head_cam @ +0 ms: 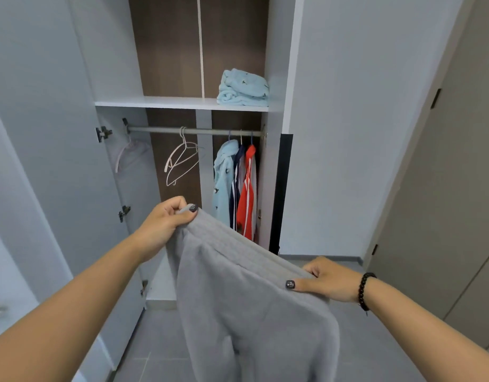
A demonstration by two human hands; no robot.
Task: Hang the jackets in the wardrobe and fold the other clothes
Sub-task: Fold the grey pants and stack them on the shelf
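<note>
Progress, judged from the present state: three jackets hang at the right end of the wardrobe rail (193,130), namely a pale blue fleece jacket (222,175), a navy jacket (235,177) and a red jacket with white stripes (247,188). One folded pale blue garment (243,88) sits at the right end of the white shelf (155,102) above the rail. The hanging part looks largely done; one fold is done.

In hand: a grey fleece garment (246,299), probably trousers going by the ribbed waistband, held up in front of the open wardrobe. Left hand (166,221) pinches the left end of the waistband between thumb and curled fingers. Right hand (328,279) grips the right end, thumb pressed on the front of the cloth. The waistband is stretched between the two hands, sloping down to the right; the rest hangs free below them and runs out of the bottom of the view. This piece is not yet folded. Whether more clothes remain elsewhere cannot be told.

Spare empty hangers (180,161) hang near the middle of the rail; one more pale hanger (130,155) is at its left end.

Room: wardrobe with brown back panels, white door (45,133) swung open on the left, grey tiled floor (160,340), beige door (444,188) at the right. A black bead bracelet (365,290) sits on the right wrist
</note>
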